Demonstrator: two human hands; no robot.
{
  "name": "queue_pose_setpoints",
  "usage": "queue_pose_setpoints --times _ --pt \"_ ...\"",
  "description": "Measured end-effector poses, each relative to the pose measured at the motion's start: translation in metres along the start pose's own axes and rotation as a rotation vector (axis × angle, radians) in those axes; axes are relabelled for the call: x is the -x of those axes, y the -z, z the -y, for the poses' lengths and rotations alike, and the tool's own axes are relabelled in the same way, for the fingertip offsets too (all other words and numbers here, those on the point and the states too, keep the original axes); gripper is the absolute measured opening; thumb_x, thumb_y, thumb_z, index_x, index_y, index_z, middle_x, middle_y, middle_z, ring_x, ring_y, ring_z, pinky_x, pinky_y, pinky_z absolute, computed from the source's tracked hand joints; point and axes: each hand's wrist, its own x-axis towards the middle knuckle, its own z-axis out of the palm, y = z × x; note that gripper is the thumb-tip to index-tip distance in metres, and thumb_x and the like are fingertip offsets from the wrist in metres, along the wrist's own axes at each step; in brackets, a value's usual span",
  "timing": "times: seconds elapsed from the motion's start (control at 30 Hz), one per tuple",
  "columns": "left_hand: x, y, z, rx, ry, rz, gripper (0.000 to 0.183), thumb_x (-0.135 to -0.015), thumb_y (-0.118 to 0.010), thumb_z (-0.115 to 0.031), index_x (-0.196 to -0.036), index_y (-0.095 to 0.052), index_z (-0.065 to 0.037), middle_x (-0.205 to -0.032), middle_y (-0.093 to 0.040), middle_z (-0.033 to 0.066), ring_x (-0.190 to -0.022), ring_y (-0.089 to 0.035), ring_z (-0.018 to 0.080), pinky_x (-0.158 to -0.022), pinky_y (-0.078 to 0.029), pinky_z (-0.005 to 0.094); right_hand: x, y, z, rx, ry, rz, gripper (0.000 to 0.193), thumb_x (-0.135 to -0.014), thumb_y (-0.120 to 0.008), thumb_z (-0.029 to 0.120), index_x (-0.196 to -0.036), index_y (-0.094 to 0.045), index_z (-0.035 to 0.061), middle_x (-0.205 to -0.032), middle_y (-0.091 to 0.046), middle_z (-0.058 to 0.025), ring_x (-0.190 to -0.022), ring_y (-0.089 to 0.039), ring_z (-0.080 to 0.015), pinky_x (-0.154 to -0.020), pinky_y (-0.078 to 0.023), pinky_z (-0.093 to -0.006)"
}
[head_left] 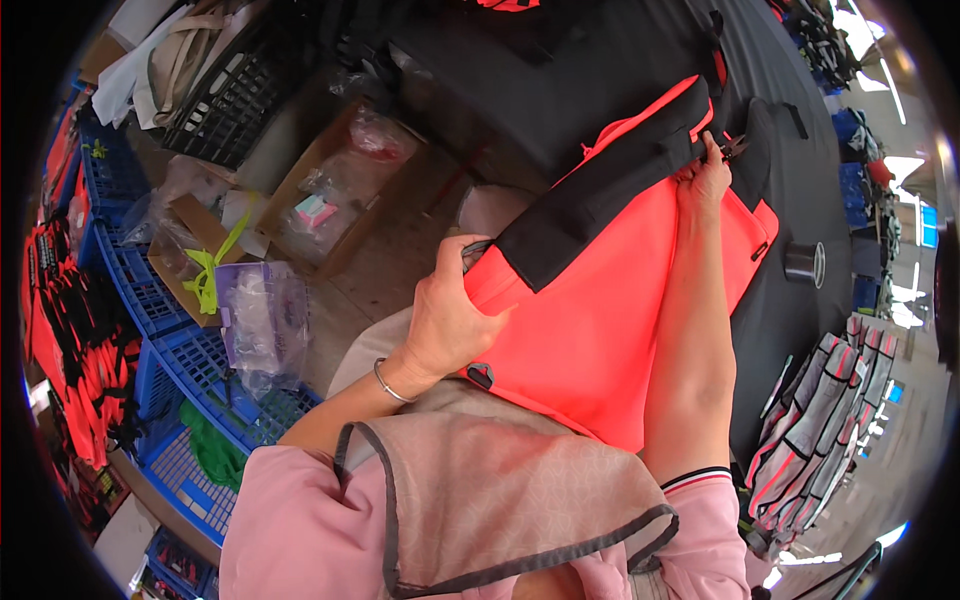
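A bright coral-red and black fabric bag (pixel 590 330) lies tilted across my lap and the edge of the black-covered table. My left hand (pixel 455 315) is closed round its left side, with the thumb on the red panel by the end of the black band (pixel 560 250). At the bag's upper right edge, my right hand (pixel 705 178) is closed with its fingers pinched on the fabric. Just beyond those fingertips shows a small dark pointed tool (pixel 735 148), perhaps snips; whether I hold it, I cannot make out. A red zipper line runs along the bag's far edge.
The black table (pixel 790 190) carries a metal cup-like cylinder (pixel 805 264) at right. Blue plastic crates (pixel 200 385), a purple box (pixel 262 315) and an open carton (pixel 340 225) stand at left. A black crate (pixel 225 105) is behind them. Striped grey bags (pixel 815 430) are stacked at right.
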Motion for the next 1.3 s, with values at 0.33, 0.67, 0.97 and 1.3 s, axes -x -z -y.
queue_pose_setpoints --times 0.33,0.67,0.97,1.3 --pt "0.004 -0.012 0.021 -0.151 -0.391 -0.079 0.064 -0.065 -0.074 -0.003 -0.125 -0.052 -0.003 -0.105 -0.063 0.0192 -0.093 -0.061 0.0394 -0.084 -0.05 0.0439 0.007 -0.005 0.005 0.13 -0.011 -0.226 0.027 -0.082 -0.075 0.021 -0.069 -0.051 0.0216 -0.049 -0.035 0.0086 -0.037 -0.032 -0.0076 -0.036 -0.022 -0.0244" --pt "-0.003 -0.019 0.03 -0.138 -0.773 -0.052 0.061 -0.057 -0.079 0.006 -0.115 -0.061 -0.004 -0.086 -0.06 0.0112 -0.074 -0.058 0.0288 -0.07 -0.046 0.0382 0.007 0.006 0.004 -0.036 -0.003 -0.024 0.023 -0.091 -0.069 0.02 -0.071 -0.057 0.0186 -0.057 -0.049 0.0086 -0.042 -0.038 -0.0053 -0.04 -0.028 -0.0229" --pt "-0.008 -0.022 0.039 -0.138 -0.816 0.042 0.058 -0.058 -0.08 0.003 -0.112 -0.063 -0.007 -0.083 -0.059 0.0073 -0.074 -0.057 0.0264 -0.07 -0.044 0.037 0.0 0.01 -0.003 -0.114 -0.022 0.01 0.024 -0.092 -0.068 0.022 -0.07 -0.057 0.017 -0.058 -0.049 0.0082 -0.045 -0.037 -0.0051 -0.043 -0.027 -0.0236" --pt "0.005 -0.025 0.057 -0.141 -0.758 0.021 0.056 -0.06 -0.08 0.002 -0.113 -0.062 -0.006 -0.084 -0.06 0.009 -0.074 -0.057 0.0266 -0.072 -0.045 0.0371 0.047 0.009 0.031 0.141 -0.079 0.006 0.024 -0.091 -0.068 0.034 -0.082 -0.055 0.0158 -0.058 -0.044 0.0064 -0.048 -0.039 -0.0052 -0.041 -0.029 -0.0247"
